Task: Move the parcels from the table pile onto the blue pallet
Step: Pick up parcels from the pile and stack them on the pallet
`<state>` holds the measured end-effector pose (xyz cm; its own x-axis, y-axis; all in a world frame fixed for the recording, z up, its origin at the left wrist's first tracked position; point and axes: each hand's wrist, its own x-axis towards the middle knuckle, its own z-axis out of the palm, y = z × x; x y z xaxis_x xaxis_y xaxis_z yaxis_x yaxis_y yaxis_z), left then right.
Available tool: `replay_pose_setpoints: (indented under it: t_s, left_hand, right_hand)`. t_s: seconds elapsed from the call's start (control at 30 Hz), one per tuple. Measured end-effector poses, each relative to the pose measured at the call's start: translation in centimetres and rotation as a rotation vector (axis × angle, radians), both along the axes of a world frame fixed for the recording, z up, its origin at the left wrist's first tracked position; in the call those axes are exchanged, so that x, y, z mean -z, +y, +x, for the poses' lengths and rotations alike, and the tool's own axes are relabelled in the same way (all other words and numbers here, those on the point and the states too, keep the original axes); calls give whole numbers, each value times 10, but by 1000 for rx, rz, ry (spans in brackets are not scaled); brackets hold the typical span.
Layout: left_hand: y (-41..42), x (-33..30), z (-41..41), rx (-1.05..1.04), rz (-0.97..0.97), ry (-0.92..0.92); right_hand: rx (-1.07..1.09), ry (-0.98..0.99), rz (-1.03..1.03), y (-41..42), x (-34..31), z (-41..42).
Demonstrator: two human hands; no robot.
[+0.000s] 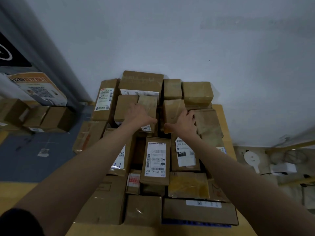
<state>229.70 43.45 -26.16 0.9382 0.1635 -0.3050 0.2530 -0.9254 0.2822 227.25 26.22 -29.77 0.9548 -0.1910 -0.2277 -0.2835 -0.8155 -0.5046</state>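
Observation:
Many brown cardboard parcels are stacked tightly against the wall on a blue pallet [196, 223], of which only a strip shows at the front. My left hand [138, 114] lies flat with spread fingers on top of a taped brown parcel [125, 103] in the upper layer. My right hand [185, 122] holds the neighbouring small brown parcel [173, 108]; its thumb lies along the front edge and its fingers curl over the right edge. Below my hands stands a parcel with a white barcode label [156, 159].
A second group of cardboard boxes [42, 119] sits low at the left under a leaning printed poster [39, 89]. The white wall [187, 48] backs the stack. Cables and a white round device [251, 158] lie on the floor at the right.

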Motion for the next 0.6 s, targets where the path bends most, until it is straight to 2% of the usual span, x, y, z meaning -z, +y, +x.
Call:
replay_pose_setpoints:
  t_s: [0.33,0.6]
  left_hand:
    - [5,25,19,-9,32,-40]
    - [17,35,20,8,26,-99]
  right_hand:
    - [16,-26,-111,28,19,19]
    - [25,-37,-99,33,27,20]
